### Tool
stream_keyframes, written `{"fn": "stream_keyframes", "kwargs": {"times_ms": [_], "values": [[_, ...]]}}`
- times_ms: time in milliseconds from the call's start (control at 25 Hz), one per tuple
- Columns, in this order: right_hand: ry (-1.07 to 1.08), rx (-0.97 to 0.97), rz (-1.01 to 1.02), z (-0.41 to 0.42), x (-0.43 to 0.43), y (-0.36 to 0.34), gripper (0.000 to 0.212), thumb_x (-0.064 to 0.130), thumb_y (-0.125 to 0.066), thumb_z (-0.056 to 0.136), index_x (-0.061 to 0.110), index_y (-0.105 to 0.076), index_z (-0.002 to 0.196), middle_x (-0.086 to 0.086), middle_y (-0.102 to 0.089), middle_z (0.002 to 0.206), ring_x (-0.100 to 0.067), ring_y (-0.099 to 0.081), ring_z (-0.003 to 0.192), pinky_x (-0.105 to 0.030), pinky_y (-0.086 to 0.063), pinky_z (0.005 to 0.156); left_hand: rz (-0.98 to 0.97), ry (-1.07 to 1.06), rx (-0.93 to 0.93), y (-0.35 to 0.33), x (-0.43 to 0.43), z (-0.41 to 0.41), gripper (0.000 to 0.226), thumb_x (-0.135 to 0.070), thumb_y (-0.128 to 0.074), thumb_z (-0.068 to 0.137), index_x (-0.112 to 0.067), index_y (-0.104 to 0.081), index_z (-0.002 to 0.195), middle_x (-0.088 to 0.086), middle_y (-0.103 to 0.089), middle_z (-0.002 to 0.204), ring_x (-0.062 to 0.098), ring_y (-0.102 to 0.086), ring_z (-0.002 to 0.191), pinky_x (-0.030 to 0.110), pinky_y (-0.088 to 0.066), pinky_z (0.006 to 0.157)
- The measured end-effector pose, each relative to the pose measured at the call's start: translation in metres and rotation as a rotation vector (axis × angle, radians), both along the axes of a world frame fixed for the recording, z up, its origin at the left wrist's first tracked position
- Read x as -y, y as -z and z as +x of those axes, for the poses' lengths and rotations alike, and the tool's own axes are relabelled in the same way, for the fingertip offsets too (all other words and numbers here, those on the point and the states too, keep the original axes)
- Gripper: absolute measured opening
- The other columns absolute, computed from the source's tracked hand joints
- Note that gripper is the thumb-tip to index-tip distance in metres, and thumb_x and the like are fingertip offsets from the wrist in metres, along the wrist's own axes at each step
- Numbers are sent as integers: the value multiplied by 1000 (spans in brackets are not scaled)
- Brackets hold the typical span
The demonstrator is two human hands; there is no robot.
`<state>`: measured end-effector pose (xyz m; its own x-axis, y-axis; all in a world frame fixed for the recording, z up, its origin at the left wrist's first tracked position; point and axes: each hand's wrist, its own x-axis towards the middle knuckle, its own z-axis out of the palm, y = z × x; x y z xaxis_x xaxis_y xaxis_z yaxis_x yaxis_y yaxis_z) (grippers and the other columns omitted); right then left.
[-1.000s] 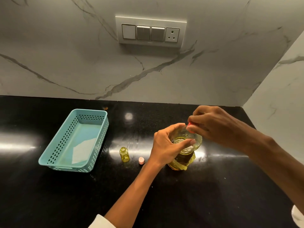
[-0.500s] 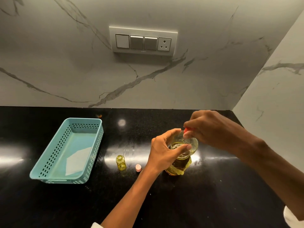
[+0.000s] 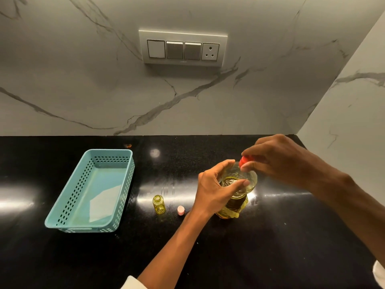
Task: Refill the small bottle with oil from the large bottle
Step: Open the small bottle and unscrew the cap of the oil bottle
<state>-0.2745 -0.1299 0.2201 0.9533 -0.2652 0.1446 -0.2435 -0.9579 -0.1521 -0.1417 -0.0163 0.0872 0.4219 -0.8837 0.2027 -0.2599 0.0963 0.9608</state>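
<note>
On the black counter (image 3: pixel 270 247), toward the right: large bottle (image 3: pixel 235 202) of yellow oil, upright, clasped around its shoulder by the left hand (image 3: pixel 214 190). At its top, red cap (image 3: pixel 245 160) pinched between fingers of the right hand (image 3: pixel 279 161); whether on the neck or lifted clear, impossible to tell. Left of the large bottle, near the left wrist: pink cap (image 3: pixel 180 210) lying loose, then small bottle (image 3: pixel 159 204), upright and uncapped, yellowish. Farther left, well apart: teal perforated basket (image 3: pixel 62 205) with a white sheet (image 3: pixel 105 203) inside. Above, on the marble wall (image 3: pixel 83 80), switch panel (image 3: pixel 183 47) with socket.
</note>
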Motion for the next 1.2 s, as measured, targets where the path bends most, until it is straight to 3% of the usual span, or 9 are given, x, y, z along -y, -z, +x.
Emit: {"fn": "stream_keyframes", "kwargs": {"times_ms": [200, 320, 400, 520, 680, 800, 920, 1000, 1200], "values": [[-93, -49, 145, 2, 1, -6, 30, 10, -81, 73, 14, -76, 102, -2, -73, 103, -13, -70, 92, -11, -53, 75, -6, -1, -1, -1, 0, 0, 60, -33, -86, 75, -20, -63, 129, -14, -69, 119, -3, -64, 115, 22, -52, 100], [-24, 31, 388, -1, -3, -14, 45, 21, -80, 72, 17, -70, 116, 7, -66, 115, -7, -67, 99, -16, -56, 80, 1, -9, -12, -1, -1, -1, 64, -32, -86, 74, -19, -62, 131, -19, -65, 120, -6, -62, 115, 20, -51, 100], [-2, 45, 179, 1, -3, -13, 45, 38, -72, 73, 16, -73, 112, 2, -69, 109, -8, -68, 88, -16, -57, 73, 3, -8, -7, -1, -1, -1, 63, -32, -86, 74, -20, -62, 130, -18, -66, 119, -6, -63, 113, 19, -51, 99], [-75, -29, -16, 4, -5, -10, 34, 37, -65, 79, 11, -78, 98, -7, -74, 90, -14, -71, 74, -18, -57, 67, 3, -2, 3, -4, -2, -1, 57, -32, -85, 75, -32, -60, 125, -27, -64, 112, -11, -63, 108, 13, -50, 95], [-125, -35, 132, 0, 1, -7, 26, 10, -79, 75, 11, -77, 101, -4, -73, 103, -12, -70, 91, -15, -56, 75, -17, 16, -17, -3, -2, -2, 54, -29, -86, 76, -27, -63, 125, -17, -69, 116, -3, -65, 112, 22, -52, 98], [-34, 71, 381, -5, -2, -11, 42, 19, -80, 74, 13, -71, 114, 3, -67, 114, -9, -67, 99, -19, -57, 81, -23, 10, -10, -3, -3, -2, 62, -31, -85, 75, -25, -60, 131, -25, -63, 118, -10, -61, 114, 15, -49, 98], [-4, 42, 53, -3, -5, -6, 44, 43, -65, 75, 13, -75, 106, -3, -72, 98, -13, -70, 79, -24, -60, 69, -8, 2, 18, -2, -2, -1, 60, -32, -85, 75, -33, -58, 128, -29, -63, 113, -10, -63, 110, 15, -50, 95], [-84, -25, -85, 0, -3, -2, 39, 41, -62, 77, 11, -77, 97, -8, -74, 86, -16, -71, 71, -23, -59, 65, 6, -2, 28, -4, -3, -1, 57, -32, -86, 74, -39, -57, 123, -35, -62, 106, -12, -63, 106, 14, -50, 94], [-135, -4, 138, 0, -1, -7, 36, 17, -80, 73, 13, -74, 108, -1, -71, 109, -10, -68, 96, -16, -57, 78, 4, 10, 7, -3, -3, -1, 54, -29, -86, 75, -38, -61, 123, -36, -64, 107, -8, -65, 108, 16, -51, 95]]}}
